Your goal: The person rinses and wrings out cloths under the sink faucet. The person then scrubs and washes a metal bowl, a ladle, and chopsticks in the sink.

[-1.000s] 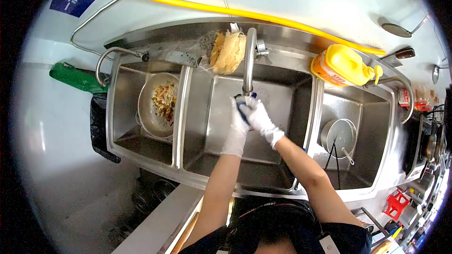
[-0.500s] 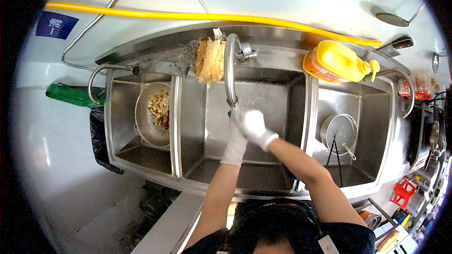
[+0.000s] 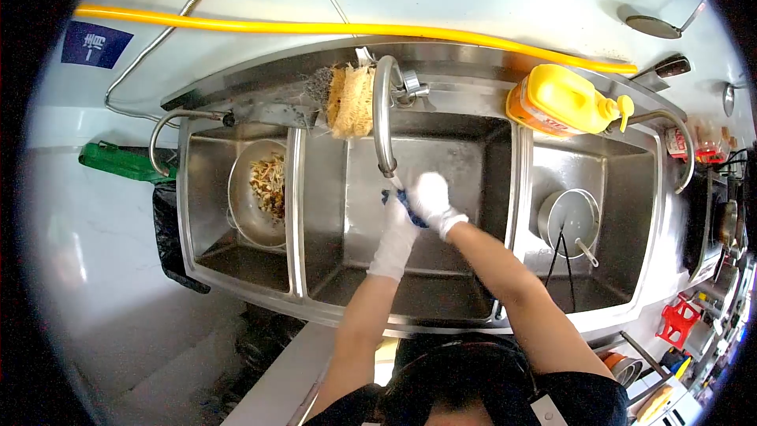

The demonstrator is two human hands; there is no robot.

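White gloves cover both of my hands, which meet over the middle sink basin (image 3: 453,162). A dark blue cloth (image 3: 412,211) is bunched between them, just beneath the spout of the curved faucet (image 3: 384,114). A pale stream, seemingly water, falls from the spout onto the cloth. My left hand (image 3: 398,225) is closed round the cloth from the left and below. From the right, my right hand (image 3: 430,197) presses on it with its fingers curled. Part of the cloth is hidden by the gloves.
In the left basin is a bowl (image 3: 243,217) with chopped food scraps. The right basin holds a pot (image 3: 554,221) with a handle. On the back ledge are a loofah-like scrubber (image 3: 352,102) and a yellow pump jug (image 3: 564,95). A yellow hose (image 3: 315,28) runs behind.
The dark blue cloth, mostly hidden before, now shows between my hands. My right hand has moved slightly right and down, and is less blurred.
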